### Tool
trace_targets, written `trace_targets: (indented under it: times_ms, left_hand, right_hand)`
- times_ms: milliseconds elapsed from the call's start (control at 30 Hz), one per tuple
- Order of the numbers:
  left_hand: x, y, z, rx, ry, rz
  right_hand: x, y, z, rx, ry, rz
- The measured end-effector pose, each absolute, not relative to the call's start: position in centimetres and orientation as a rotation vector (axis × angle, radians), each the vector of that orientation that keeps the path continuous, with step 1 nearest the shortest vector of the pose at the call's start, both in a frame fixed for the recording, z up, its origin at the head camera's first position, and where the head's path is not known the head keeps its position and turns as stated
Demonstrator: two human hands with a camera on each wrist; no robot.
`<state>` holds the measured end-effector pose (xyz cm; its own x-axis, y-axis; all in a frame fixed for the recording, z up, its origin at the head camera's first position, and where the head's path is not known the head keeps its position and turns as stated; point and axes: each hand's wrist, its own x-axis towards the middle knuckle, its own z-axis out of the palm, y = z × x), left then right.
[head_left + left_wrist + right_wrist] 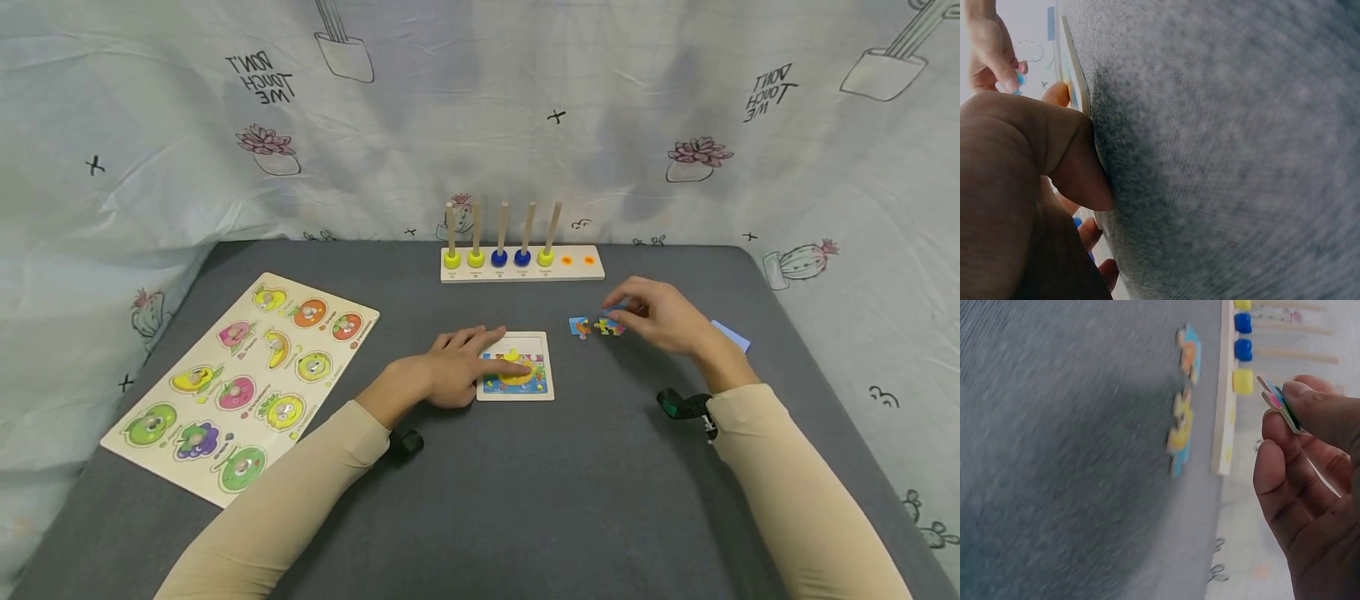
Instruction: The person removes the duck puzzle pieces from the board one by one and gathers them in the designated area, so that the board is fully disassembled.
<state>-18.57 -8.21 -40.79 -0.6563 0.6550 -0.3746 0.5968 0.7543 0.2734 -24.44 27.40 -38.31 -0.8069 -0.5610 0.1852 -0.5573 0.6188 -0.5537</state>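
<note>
My left hand [457, 367] rests on the left side of a small framed jigsaw puzzle [550, 379], its index finger stretched across the picture. In the left wrist view, the thumb [1082, 169] lies bent at the board's edge. Right of the frame, my right hand [660, 315] pinches a jigsaw piece [1282, 403] between thumb and fingertips, raised above the table. Beside that hand lie a blue-and-orange loose piece [579, 327] and a yellow one [607, 328], partly overlapped by the fingers in the head view.
A board of fruit pieces with knobs [251, 367] lies at the left. At the back stands a wooden peg stand [517, 273] with yellow and blue rings. A light blue flat item [731, 336] shows behind my right wrist. A printed curtain [480, 125] hangs behind the table.
</note>
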Motion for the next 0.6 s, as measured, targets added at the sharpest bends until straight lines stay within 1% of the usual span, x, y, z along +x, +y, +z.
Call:
trace_targets:
  times_ms: [233,600]
  left_hand:
    - [-18.5,-8.3,-40.8,0.95,2.5,0.179]
    - [-18.7,-8.2,-40.9,0.947,2.492,0.167]
  right_hand:
    - [-24.6,28.8,-39.3,-0.908,2.808,-0.985]
    - [-24.9,31.0,-40.4,-0.722,2.817,-0.959]
